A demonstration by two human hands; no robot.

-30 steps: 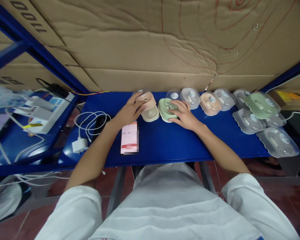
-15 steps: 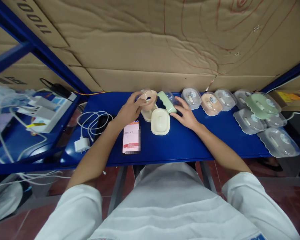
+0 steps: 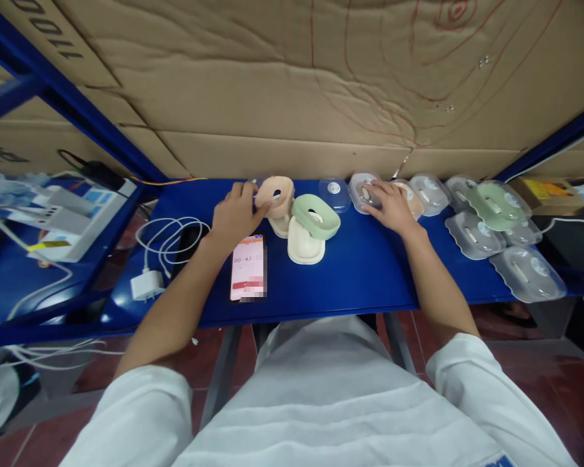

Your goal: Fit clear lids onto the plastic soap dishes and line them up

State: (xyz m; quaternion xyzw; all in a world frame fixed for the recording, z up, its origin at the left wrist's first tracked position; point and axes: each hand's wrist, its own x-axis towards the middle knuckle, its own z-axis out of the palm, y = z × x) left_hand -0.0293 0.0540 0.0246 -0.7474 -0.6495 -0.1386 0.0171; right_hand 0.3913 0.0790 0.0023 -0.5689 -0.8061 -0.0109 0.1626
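A large brown cardboard sheet marked with red curves stands behind a blue, smooth-topped table, apparently serving as a screen along its far edge. At the table's right end, a transparent-lidded green oval dish rests on a cluster of lidded pale-grey dishes, a close grouping that probably saves room for the hands. The right hand lies over a transparent-lidded grey oval dish, thumb and forefinger parted across its right part, presumably to span its width; whether they grip it cannot be told. The left hand is beside an unlidded peach oval dish, thumb at its left rim and the other fingers bent, perhaps to steady it; their hold, too, cannot be told. The peach dish sits above a rounded cream tray. Just beside it, an unlidded green oval dish leans slantwise over the far part of a second cream tray, an offset suggesting that the two are not fitted together. A transparent plastic lid lies between the hands. A black-edged smartphone lies screen up near the left forearm, probably so that its timer can be read at a glance
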